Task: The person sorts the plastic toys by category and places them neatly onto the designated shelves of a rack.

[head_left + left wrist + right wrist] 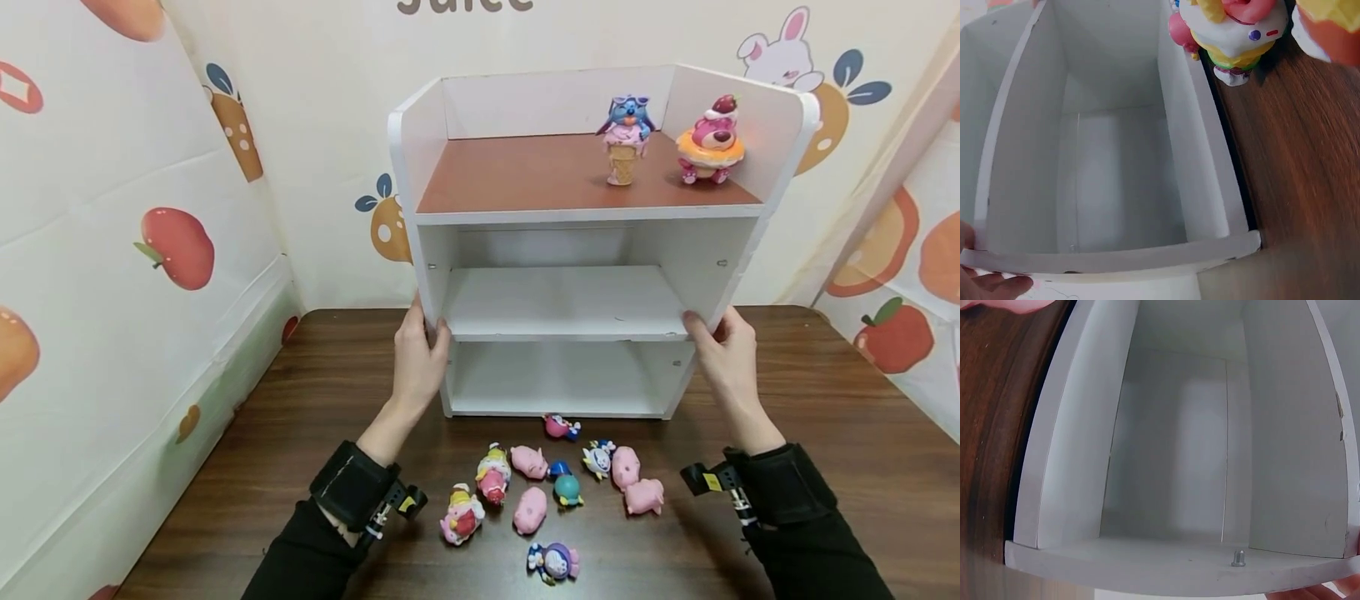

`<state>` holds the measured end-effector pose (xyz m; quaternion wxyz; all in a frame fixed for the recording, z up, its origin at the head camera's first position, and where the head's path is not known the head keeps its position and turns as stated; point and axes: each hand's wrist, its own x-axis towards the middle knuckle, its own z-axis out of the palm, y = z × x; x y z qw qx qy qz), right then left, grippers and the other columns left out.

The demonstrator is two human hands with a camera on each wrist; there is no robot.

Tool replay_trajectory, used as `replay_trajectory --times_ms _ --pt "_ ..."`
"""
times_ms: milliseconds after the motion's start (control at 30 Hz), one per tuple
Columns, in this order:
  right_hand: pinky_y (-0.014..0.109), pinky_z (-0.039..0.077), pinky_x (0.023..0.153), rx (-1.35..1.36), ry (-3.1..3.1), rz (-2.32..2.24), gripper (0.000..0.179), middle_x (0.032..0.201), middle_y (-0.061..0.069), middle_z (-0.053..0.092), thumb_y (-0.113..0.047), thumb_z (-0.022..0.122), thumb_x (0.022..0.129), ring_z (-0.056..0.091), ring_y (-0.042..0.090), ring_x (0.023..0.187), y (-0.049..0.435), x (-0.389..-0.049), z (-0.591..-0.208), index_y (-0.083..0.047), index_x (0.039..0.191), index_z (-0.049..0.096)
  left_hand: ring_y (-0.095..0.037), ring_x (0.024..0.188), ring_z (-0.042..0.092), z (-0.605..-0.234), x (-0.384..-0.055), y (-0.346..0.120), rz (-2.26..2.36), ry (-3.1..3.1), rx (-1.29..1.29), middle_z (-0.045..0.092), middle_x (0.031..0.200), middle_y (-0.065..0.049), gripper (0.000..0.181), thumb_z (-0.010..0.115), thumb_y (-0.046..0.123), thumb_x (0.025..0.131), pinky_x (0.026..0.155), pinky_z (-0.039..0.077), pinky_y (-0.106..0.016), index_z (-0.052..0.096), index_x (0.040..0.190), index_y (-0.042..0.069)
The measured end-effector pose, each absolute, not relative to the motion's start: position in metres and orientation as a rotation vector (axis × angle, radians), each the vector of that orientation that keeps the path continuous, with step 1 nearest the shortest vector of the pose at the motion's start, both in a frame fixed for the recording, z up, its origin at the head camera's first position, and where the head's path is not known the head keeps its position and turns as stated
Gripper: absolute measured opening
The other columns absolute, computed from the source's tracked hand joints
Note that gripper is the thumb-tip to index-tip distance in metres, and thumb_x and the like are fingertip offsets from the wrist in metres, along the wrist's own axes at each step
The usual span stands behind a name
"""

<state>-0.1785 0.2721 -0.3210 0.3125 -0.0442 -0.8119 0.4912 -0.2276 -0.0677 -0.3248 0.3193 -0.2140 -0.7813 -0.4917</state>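
A white three-tier shelf (566, 300) with a brown top board (517, 171) stands on the table. My left hand (422, 358) grips its left side panel, thumb at the front edge near the middle board. Opposite, my right hand (726, 357) holds the right side panel at about the same height. In the wrist views only some fingers (997, 286) of the left and fingers (1313, 592) of the right show at the panel edges. On the top board are a blue figure in an ice-cream cone (627, 143) and a pink bear figurine with an orange ring (711, 146).
In front of the shelf several small figurines lie on the wooden table (300, 433), among them pink pigs (531, 510), a teal one with a blue cap (567, 487) and a purple one (555, 562). One red-pink figurine (561, 427) lies close against the shelf's base.
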Motion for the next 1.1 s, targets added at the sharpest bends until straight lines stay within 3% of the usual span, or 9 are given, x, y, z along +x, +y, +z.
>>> replay_trajectory --times_ms 233,533,767,1100 --pt "0.011 0.042 0.063 -0.109 -2.167 1.289 0.035 0.101 0.0 0.055 -0.014 0.05 0.088 0.052 -0.003 0.08 0.274 -0.18 -0.321 0.002 0.12 0.05 -0.021 0.077 0.06 -0.316 -0.213 -0.078 -1.136 -2.242 -0.479 0.061 0.091 -0.016 0.028 0.051 0.01 0.088 0.062 0.05 -0.032 0.055 0.11 -0.007" --pt "0.011 0.042 0.064 -0.126 -2.162 1.299 0.035 0.102 0.001 0.056 -0.013 0.05 0.087 0.051 -0.002 0.08 0.274 -0.181 -0.322 0.002 0.12 0.05 -0.012 0.054 0.054 -0.317 -0.191 -0.093 -0.937 -2.267 -0.433 0.06 0.062 -0.002 0.016 0.057 0.013 0.085 0.047 0.042 -0.028 0.066 0.082 0.0" --pt "0.011 0.042 0.065 -0.113 -2.164 1.296 0.036 0.107 0.01 0.056 -0.014 0.05 0.088 0.052 -0.001 0.082 0.274 -0.179 -0.32 0.001 0.121 0.05 -0.007 0.055 0.051 -0.323 -0.176 -0.095 -0.867 -2.261 -0.61 0.061 0.065 -0.001 0.008 0.059 0.005 0.081 0.049 0.042 -0.022 0.067 0.079 0.002" --pt "0.014 0.043 0.065 -0.088 -2.208 1.273 0.04 0.115 0.022 0.052 -0.017 0.048 0.089 0.053 0.002 0.085 0.275 -0.177 -0.318 0.0 0.125 0.047 -0.006 0.067 0.055 -0.339 -0.154 -0.093 -0.771 -2.231 -1.102 0.061 0.076 0.002 0.007 0.064 0.003 0.076 0.06 0.045 -0.018 0.065 0.083 0.007"
